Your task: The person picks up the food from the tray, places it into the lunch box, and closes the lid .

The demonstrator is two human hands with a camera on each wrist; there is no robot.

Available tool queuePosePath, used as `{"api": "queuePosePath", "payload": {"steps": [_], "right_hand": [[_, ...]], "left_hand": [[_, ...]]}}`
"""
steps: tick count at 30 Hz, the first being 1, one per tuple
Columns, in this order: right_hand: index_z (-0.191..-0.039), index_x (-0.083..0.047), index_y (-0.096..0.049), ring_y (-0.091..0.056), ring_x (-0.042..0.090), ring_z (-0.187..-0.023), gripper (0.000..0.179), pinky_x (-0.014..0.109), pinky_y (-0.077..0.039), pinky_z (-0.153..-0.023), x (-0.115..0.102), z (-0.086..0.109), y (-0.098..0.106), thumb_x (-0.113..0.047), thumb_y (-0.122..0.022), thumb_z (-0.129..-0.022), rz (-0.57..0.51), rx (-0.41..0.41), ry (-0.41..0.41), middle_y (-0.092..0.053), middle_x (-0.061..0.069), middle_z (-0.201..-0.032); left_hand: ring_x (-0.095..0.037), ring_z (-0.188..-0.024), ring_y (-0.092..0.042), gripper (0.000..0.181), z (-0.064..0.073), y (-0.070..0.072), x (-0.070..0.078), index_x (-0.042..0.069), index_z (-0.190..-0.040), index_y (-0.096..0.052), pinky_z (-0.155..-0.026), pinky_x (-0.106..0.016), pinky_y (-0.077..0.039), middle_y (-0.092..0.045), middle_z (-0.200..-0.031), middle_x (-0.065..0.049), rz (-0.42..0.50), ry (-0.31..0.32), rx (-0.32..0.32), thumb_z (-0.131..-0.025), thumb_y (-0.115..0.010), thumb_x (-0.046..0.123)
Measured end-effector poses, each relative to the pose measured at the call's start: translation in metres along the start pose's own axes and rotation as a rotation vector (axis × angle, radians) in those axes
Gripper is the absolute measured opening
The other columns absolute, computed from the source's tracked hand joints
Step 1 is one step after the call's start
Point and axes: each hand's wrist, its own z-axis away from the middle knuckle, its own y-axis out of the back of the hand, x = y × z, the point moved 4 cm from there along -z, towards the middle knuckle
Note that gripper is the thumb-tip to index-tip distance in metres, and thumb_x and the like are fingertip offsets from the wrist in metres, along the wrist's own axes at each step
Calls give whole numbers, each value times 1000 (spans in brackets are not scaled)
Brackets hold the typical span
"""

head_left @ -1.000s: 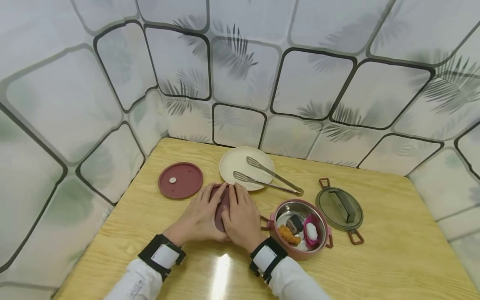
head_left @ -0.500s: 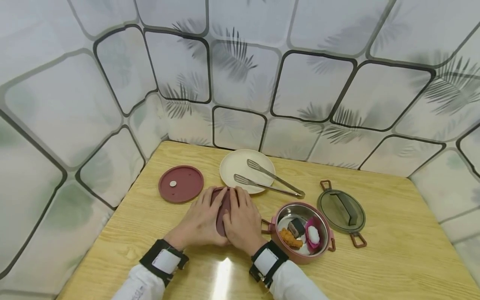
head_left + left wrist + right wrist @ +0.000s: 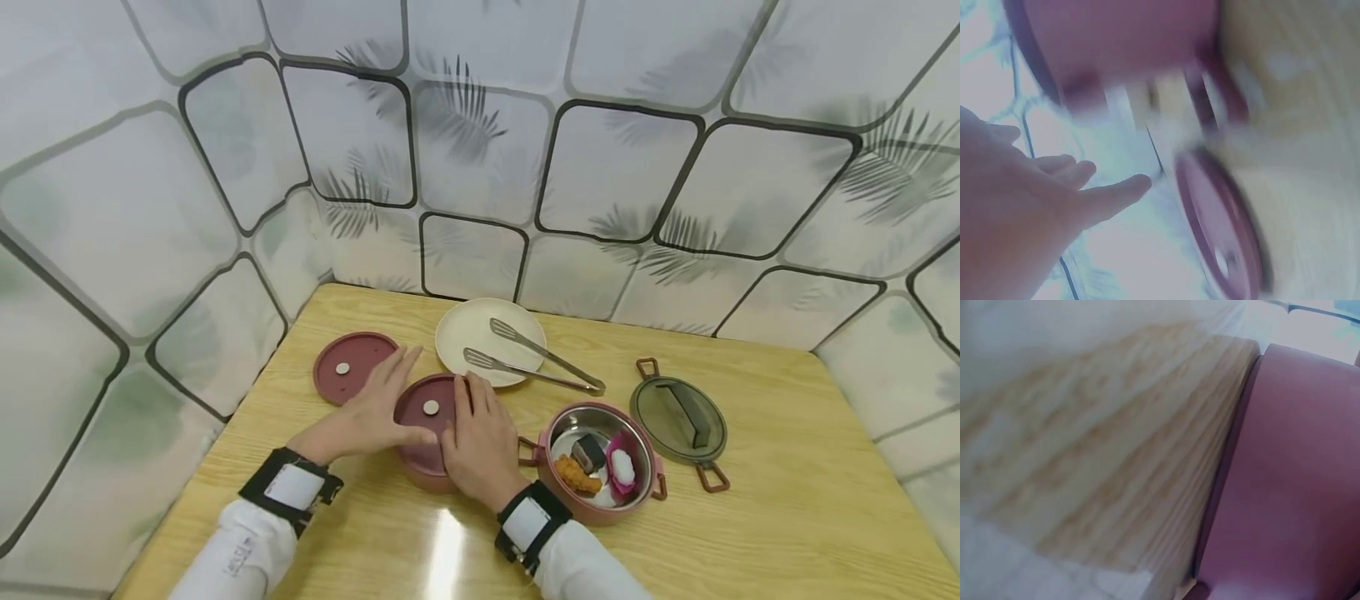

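Observation:
A round maroon container (image 3: pixel 429 481) stands at the table's middle, with a maroon lid (image 3: pixel 417 423) on top that bears a small white button. My right hand (image 3: pixel 483 446) rests on the lid's right side, fingers extended. My left hand (image 3: pixel 371 412) is spread at the lid's left side, its thumb reaching over the near edge; whether the thumb touches cannot be told. In the left wrist view the container's wall (image 3: pixel 1122 37) is blurred and the left fingers (image 3: pixel 1113 197) are apart from it. The right wrist view shows only the container's smooth side (image 3: pixel 1285 475).
Another maroon lid (image 3: pixel 352 358) lies at the far left, partly behind my left hand. A cream plate (image 3: pixel 457 329) bears metal tongs (image 3: pixel 551 379). To the right, a pink pot (image 3: pixel 600 512) holds food pieces, and its green see-through lid (image 3: pixel 667 425) lies beyond it.
My left hand has come off the lid and moved left, its fingers spreading, which uncovers the white button. My right hand stays on the lid.

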Motion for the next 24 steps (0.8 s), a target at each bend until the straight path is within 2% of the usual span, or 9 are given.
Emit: {"api": "queuePosePath", "payload": {"steps": [5,10,15,20,24], "right_hand": [[-142,-3,-25,-14,23,-134,61,44,-29,-104,1,1,1,-31,-38,-90,-23,-11,-20,-25,15,-146],[-142,-3,-25,-13,23,-134,60,44,-29,-105,2,1,1,-31,-36,-90,-27,-13,-26,-25,15,-146],[-141,-3,-26,-16,24,-133,60,44,-30,-104,2,2,1,-30,-38,-89,-31,2,-23,-25,15,-146],[-142,-5,-25,-15,23,-134,62,43,-32,-103,1,2,1,-31,-39,-88,-25,-3,-24,-24,13,-146],[-142,-4,-26,-15,23,-134,62,44,-33,-102,1,2,2,-31,-40,-88,-35,1,-26,-24,14,-146]], "left_hand": [[-35,-134,-1,113,-4,22,-34,30,-145,8,-99,-66,-22,4,-152,-11,-52,121,23,-66,-59,76],[-43,-131,-8,115,-10,32,-59,15,-147,0,-99,-66,-22,-7,-148,-26,-135,163,60,-68,-59,75],[-49,-129,-6,115,-17,29,-81,7,-146,-5,-101,-66,-15,-10,-143,-34,-226,241,46,-69,-62,70],[-54,-126,-2,120,-20,21,-93,9,-146,-6,-97,-71,-12,-7,-141,-38,-267,350,-16,-63,-65,73],[-57,-124,-5,123,-21,19,-98,9,-146,-8,-96,-71,-16,-4,-138,-41,-291,393,6,-59,-66,75]]}}
